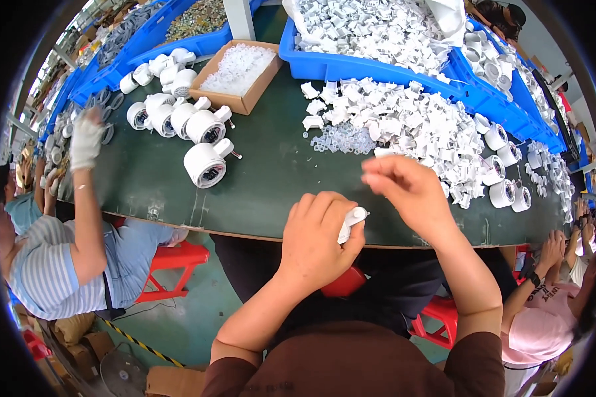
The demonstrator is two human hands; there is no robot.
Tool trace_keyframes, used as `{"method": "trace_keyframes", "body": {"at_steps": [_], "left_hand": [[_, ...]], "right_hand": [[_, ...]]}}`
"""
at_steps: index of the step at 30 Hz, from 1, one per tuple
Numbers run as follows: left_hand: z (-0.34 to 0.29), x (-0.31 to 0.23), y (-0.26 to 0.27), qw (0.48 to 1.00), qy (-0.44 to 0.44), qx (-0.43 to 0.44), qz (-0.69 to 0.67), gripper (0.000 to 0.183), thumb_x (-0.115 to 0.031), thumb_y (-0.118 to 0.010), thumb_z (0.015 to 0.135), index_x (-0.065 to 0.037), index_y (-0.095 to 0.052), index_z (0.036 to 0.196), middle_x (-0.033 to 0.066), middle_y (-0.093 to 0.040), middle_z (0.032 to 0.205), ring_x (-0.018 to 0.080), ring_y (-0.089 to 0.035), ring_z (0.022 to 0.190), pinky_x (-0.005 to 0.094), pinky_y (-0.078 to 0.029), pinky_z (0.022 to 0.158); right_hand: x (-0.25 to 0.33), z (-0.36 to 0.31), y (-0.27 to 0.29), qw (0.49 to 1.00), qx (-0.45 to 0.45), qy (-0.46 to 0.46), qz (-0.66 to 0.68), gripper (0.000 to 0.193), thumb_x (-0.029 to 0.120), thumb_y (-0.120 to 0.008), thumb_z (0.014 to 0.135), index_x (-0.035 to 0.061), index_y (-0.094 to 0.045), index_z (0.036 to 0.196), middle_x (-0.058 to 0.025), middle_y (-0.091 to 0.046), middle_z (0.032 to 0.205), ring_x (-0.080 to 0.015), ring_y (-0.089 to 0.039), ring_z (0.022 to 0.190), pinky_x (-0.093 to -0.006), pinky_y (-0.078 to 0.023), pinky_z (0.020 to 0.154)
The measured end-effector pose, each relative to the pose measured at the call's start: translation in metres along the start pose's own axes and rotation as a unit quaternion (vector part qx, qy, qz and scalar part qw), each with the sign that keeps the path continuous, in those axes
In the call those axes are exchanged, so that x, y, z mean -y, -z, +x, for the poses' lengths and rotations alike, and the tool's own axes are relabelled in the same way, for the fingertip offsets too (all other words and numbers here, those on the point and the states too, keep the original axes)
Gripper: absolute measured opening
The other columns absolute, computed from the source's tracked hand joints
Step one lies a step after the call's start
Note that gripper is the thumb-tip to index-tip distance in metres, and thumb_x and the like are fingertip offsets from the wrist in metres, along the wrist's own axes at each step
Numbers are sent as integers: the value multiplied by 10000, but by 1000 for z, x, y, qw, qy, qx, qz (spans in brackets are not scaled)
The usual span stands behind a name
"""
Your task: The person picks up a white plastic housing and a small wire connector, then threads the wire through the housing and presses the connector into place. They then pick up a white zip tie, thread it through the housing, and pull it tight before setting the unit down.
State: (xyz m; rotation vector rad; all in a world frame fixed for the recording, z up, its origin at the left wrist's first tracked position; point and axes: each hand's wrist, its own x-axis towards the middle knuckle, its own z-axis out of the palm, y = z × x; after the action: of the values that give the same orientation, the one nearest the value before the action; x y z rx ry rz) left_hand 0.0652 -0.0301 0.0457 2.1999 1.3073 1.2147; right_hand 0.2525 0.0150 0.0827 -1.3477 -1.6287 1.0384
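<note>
Left hand [314, 235] grips white plastic part [355, 216] at green tabletop's [271, 159] six-o'clock edge | right hand [410, 192] half-curled, contents unclear | ten o'clock: white cylindrical housings [200, 161], apparently done | one o'clock: angular white pieces [437, 129], seemingly left

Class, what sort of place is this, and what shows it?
Probably a factory assembly workshop: blue plastic bins hold small parts, matching white camera-like housings stand on a green worktable, and a gloved co-worker sits alongside.

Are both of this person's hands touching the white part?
No, only the left hand grips the white part; the right hand is visibly apart from it.
</note>
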Motion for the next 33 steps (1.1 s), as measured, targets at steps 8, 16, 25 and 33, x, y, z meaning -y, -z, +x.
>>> {"method": "trace_keyframes", "body": {"at_steps": [8,16,25,33], "left_hand": [[8,3,-8,999,-38,-5,6,306,-62,-735,732,-52,-566,987,117,-611,980,331,-595,859,420,-480,729],[9,-1,-4,999,-32,-6,19,362,-58,-743,697,-61,-544,1000,121,-603,987,338,-597,875,431,-469,732],[-5,4,-8,996,-54,-65,5,292,-55,-759,718,-97,-584,949,39,-608,964,258,-581,822,374,-424,693],[2,10,-1,997,-68,-3,-21,313,-81,-771,706,-115,-572,946,39,-605,950,263,-572,838,376,-421,705]], "right_hand": [[-16,-37,-6,964,75,-89,240,131,-3,-688,927,-14,-738,1048,-93,-708,1095,-163,-653,1046,-312,-512,946],[-7,-32,-18,948,91,-146,268,77,5,-677,914,15,-640,982,-28,-655,951,-106,-617,909,-279,-510,845],[-3,-40,-26,938,18,-146,312,72,-8,-634,953,-21,-649,1023,-103,-696,1061,-127,-646,944,-267,-502,882],[-25,-40,-30,946,20,-126,298,98,16,-577,971,-2,-619,1057,-57,-668,1012,-90,-608,897,-249,-480,809]]}}
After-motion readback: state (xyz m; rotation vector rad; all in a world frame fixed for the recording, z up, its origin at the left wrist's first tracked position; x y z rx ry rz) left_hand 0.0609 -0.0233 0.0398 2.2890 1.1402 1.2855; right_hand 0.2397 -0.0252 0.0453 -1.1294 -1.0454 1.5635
